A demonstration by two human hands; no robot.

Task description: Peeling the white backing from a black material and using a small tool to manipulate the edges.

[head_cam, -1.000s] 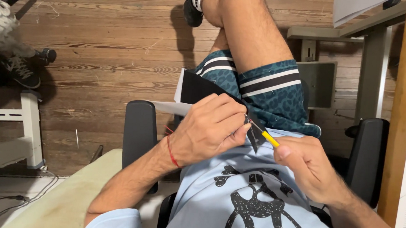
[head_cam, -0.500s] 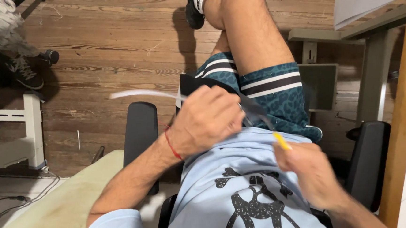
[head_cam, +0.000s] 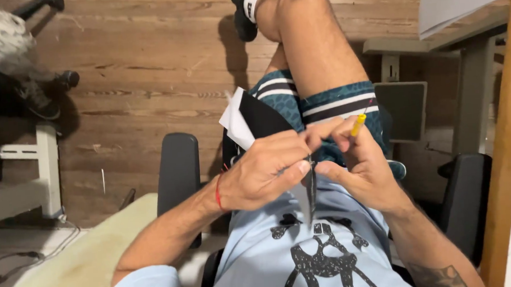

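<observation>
I am seated, looking down at my lap. My left hand [head_cam: 263, 174] grips a flat black piece [head_cam: 261, 117] with a white layer [head_cam: 234, 124] behind it, held over my thigh. A thin dark edge of the piece [head_cam: 311, 188] hangs down between my two hands. My right hand [head_cam: 357, 162] touches that edge with thumb and forefinger. It also holds a small yellow-handled pointed tool [head_cam: 358, 124] between its fingers, with the thin metal tip pointing up.
Black chair armrests stand at my left [head_cam: 177, 166] and right [head_cam: 466, 198]. A wooden desk leg [head_cam: 507, 146] runs down the right edge. A white frame [head_cam: 47, 171] and cables lie at the left on the wooden floor [head_cam: 144, 61].
My left hand swung the black and white piece round and brought it back. My right hand rose with the yellow tool, and both hands now meet on the piece's dark edge.
</observation>
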